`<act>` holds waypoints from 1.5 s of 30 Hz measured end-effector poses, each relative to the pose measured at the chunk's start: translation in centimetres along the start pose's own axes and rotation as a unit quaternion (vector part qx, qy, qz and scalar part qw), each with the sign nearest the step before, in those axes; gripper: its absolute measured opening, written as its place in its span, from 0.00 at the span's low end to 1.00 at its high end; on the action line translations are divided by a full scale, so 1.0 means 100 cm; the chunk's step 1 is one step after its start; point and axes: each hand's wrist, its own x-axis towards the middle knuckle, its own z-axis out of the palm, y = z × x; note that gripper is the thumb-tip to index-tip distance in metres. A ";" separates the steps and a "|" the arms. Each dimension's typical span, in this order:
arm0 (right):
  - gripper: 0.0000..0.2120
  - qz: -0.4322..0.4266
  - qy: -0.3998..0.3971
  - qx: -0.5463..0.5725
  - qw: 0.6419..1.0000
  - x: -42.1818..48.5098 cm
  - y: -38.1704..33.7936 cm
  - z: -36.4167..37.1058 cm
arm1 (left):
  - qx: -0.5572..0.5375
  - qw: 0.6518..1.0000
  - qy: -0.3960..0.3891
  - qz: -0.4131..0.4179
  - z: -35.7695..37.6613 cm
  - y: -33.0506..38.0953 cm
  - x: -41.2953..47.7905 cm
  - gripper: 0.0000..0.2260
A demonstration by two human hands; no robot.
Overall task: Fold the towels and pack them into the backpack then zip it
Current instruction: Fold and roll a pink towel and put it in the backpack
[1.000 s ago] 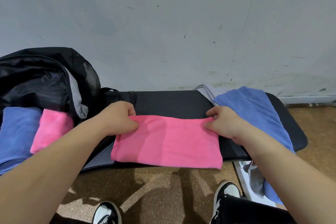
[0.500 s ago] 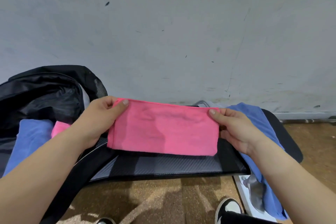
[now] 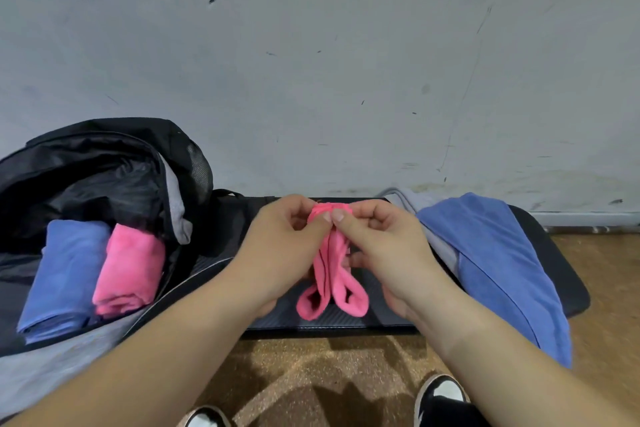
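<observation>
A pink towel [image 3: 330,274] hangs folded in half above the black bench [image 3: 349,317], its two looped ends drooping toward me. My left hand [image 3: 287,246] and my right hand [image 3: 377,246] pinch its top corners together at the middle, thumbs touching. The black backpack [image 3: 104,166] lies open at the left. Inside it sit a folded blue towel [image 3: 62,274] and a folded pink towel [image 3: 130,270] side by side. An unfolded blue towel [image 3: 495,260] drapes over the bench's right end, with a grey towel [image 3: 412,199] under it.
A grey wall [image 3: 311,62] rises right behind the bench. Brown floor [image 3: 616,288] lies below and to the right. My black and white shoes [image 3: 441,392] show at the bottom edge.
The pink towel went from lying flat on the bench to being lifted, and my hands have come together at the middle, folding it in half.
</observation>
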 end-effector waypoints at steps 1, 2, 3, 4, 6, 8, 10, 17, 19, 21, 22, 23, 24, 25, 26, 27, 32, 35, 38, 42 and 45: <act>0.07 -0.004 0.000 -0.007 1.000 0.001 0.001 0.002 | 0.000 1.000 -0.002 0.004 0.003 0.002 -0.001 0.05; 0.07 -0.007 0.003 -0.010 1.000 0.002 0.000 0.002 | -0.007 1.000 -0.003 0.003 0.004 0.003 -0.002 0.05; 0.07 -0.007 0.006 -0.006 1.000 0.003 -0.001 0.001 | -0.020 1.000 -0.005 -0.004 0.004 0.004 -0.001 0.06; 0.07 -0.005 0.010 0.003 1.000 0.004 -0.003 0.000 | -0.034 0.999 -0.008 -0.012 0.004 0.006 0.000 0.06; 0.08 -0.004 0.010 0.013 1.000 0.007 -0.005 -0.003 | -0.042 0.999 -0.013 -0.018 0.003 0.008 0.001 0.06; 0.07 -0.004 0.003 0.014 1.000 0.007 -0.006 -0.003 | -0.036 0.999 -0.013 -0.013 0.003 0.009 0.001 0.06; 0.07 -0.003 -0.004 0.017 1.000 0.006 -0.005 -0.002 | -0.027 1.000 -0.012 -0.003 0.003 0.007 0.001 0.07; 0.07 -0.028 0.001 0.000 1.000 0.002 -0.004 -0.004 | -0.008 0.998 0.032 0.044 0.001 0.007 0.002 0.05; 0.07 -0.022 -0.006 -0.007 1.000 0.000 -0.003 -0.003 | 0.003 0.999 -0.001 0.044 0.002 0.006 -0.002 0.08; 0.05 -0.015 -0.009 0.001 1.000 0.000 -0.003 -0.003 | 0.023 0.997 -0.057 0.044 0.003 0.004 -0.004 0.10; 0.06 -0.010 -0.010 0.009 1.000 0.001 -0.004 -0.004 | 0.031 0.995 -0.081 0.044 0.003 0.003 -0.005 0.10; 0.08 -0.005 -0.011 0.012 1.000 0.003 -0.004 -0.007 | 0.036 0.993 -0.099 0.043 0.002 0.003 -0.005 0.12; 0.12 -0.002 -0.012 0.007 1.000 0.003 -0.003 -0.008 | 0.040 0.992 -0.115 0.043 0.001 0.002 -0.005 0.14; 0.15 -0.002 -0.009 -0.004 1.000 0.004 -0.003 -0.010 | 0.049 0.990 -0.128 0.041 0.001 0.001 -0.006 0.16; 0.16 -0.003 -0.003 -0.017 1.000 0.005 -0.002 -0.012 | 0.056 0.988 -0.140 0.038 -0.001 0.002 -0.006 0.20; 0.15 -0.007 0.006 -0.032 0.999 0.007 -0.001 -0.013 | 0.051 0.987 -0.150 0.026 -0.003 0.004 -0.006 0.23; 0.06 -0.011 0.003 -0.029 1.000 0.014 -0.002 -0.023 | 0.073 0.997 -0.013 0.012 -0.022 0.002 0.018 0.10; 0.06 -0.014 -0.060 -0.022 0.998 0.017 -0.006 -0.027 | 0.149 0.988 0.031 0.014 -0.037 -0.005 0.030 0.32; 0.04 -0.031 -0.094 -0.001 0.995 0.021 -0.006 -0.031 | 0.016 0.996 -0.066 -0.053 -0.037 -0.013 0.034 0.39; 0.01 -0.092 -0.056 -0.052 0.993 0.025 0.000 -0.032 | -0.072 0.991 -0.099 -0.063 -0.029 -0.013 0.033 0.21; 0.02 -0.171 -0.007 -0.235 0.957 0.030 0.009 -0.036 | -0.060 0.994 -0.073 -0.048 -0.027 -0.016 0.034 0.13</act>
